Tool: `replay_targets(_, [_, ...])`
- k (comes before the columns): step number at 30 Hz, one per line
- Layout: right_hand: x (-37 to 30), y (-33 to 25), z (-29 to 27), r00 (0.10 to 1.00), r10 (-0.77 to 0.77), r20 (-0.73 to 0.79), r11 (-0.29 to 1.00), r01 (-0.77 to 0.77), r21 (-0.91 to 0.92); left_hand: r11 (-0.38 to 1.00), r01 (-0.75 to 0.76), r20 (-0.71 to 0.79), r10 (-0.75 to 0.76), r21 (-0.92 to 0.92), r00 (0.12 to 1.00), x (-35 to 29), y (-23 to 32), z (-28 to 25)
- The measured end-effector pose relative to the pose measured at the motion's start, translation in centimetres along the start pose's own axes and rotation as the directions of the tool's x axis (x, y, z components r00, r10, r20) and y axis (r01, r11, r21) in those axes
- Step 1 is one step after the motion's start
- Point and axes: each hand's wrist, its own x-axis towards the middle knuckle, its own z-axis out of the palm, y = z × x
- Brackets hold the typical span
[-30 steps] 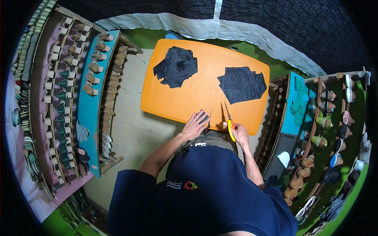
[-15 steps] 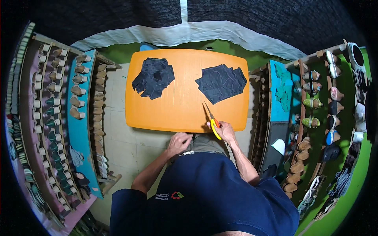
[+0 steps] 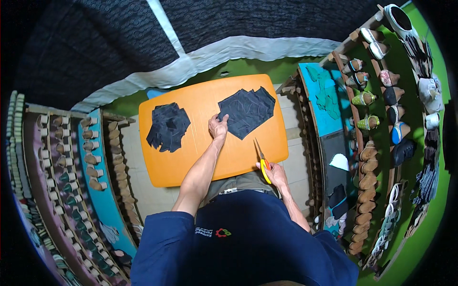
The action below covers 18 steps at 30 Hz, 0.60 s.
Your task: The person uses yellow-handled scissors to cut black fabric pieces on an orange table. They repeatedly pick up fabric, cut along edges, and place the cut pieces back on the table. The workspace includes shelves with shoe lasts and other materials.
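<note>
My right hand [image 3: 275, 175] is closed round yellow-and-orange-handled scissors [image 3: 264, 167] at the table's near edge. Their blades point away from me and lie nearly together, below the right black pile. My left hand [image 3: 218, 127] reaches across the orange table [image 3: 210, 169], its thumb and fingers closed at the left corner of a pile of black cut material [image 3: 248, 112]. The pieces look flat and thin, with faint lines on the top one. Another black pile [image 3: 168, 126], with a ragged lower edge, lies apart on the left side of the table.
Racks with shoe lasts [image 3: 95, 158] line the left side. On the right, a shelf [image 3: 322, 119] carries green scraps [image 3: 326, 90], beside racks of shoes [image 3: 367, 122] and brown lasts [image 3: 367, 181]. A black curtain [image 3: 114, 43] with a white hem hangs beyond the table.
My left hand has moved from the near table edge forward to the right black pile's corner. The view has turned and shifted; my right hand keeps the scissors near the edge.
</note>
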Motion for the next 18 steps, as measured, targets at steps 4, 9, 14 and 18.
replay_targets(4, [0.8, 1.8, 0.8, 0.998, 0.045, -0.032, 0.997, -0.043, 0.066, 0.954, -0.115, -0.011, 0.123, 0.277, 0.992, -1.2, 1.5, 0.8])
replay_targets(9, [1.3, 1.1, 0.6, 0.999, 0.041, -0.021, 0.995, -0.039, 0.096, 0.979, -0.05, 0.023, 0.046, 0.196, 0.999, -0.8, 1.6, 1.1])
replay_targets(14, [2.1, -0.5, -0.4, 1.0, -0.007, -0.005, 0.997, 0.007, 0.077, 0.963, -0.211, -0.053, 0.223, 0.168, 0.973, -0.4, 0.9, 1.4])
replay_targets(18, [3.0, -0.9, -0.5, 0.999, -0.045, -0.027, 0.998, 0.045, 0.034, 0.906, -0.373, -0.221, 0.413, 0.202, 0.883, -0.8, 1.9, 0.8])
